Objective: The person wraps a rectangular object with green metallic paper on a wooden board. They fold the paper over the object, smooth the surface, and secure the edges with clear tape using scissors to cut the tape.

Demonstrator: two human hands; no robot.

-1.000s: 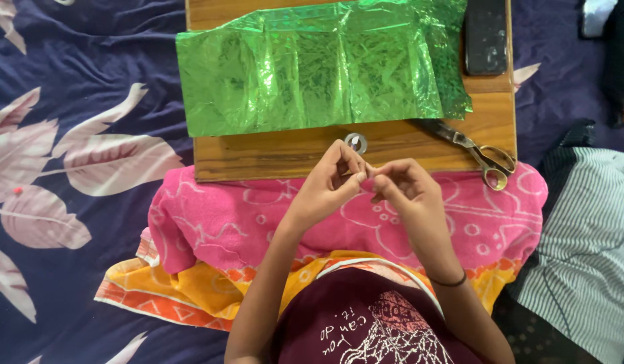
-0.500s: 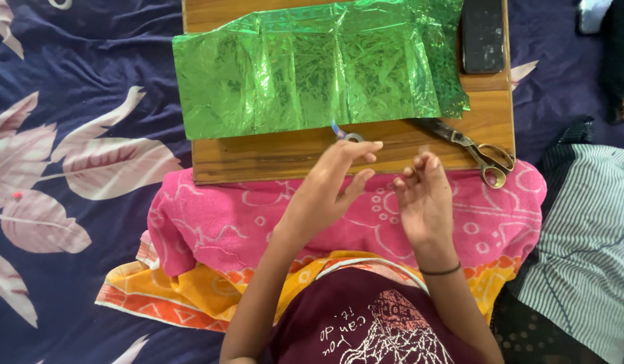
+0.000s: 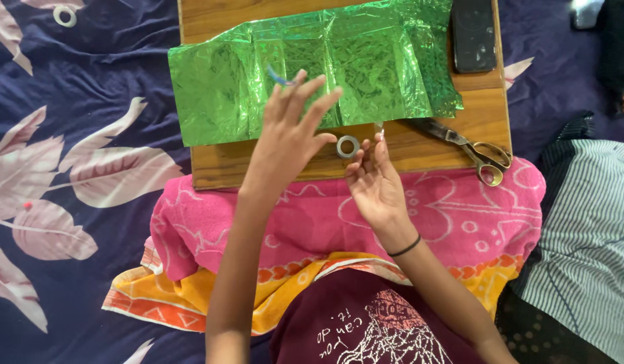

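Since the earlier frame, the left hand [image 3: 288, 138] was lifted over the green foil [image 3: 312, 67], fingers spread, a small blue strip at its fingertips. The right hand [image 3: 372, 182] pinched a clear piece beside the tape ring [image 3: 347, 146] near the board's [image 3: 211, 172] front edge; it was best kept taut.

Wooden board [image 3: 298, 165], green foil [image 3: 366, 67], scissors [image 3: 470, 147], perhaps phone [image 3: 473, 35]

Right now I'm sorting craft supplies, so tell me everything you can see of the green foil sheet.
The green foil sheet is shiny, crinkled and creased in upright folds. It lies flat on the wooden board, covering most of its upper part. Its right edge is ragged. The left hand reaches over its lower edge with fingers spread; whether they touch it is unclear.
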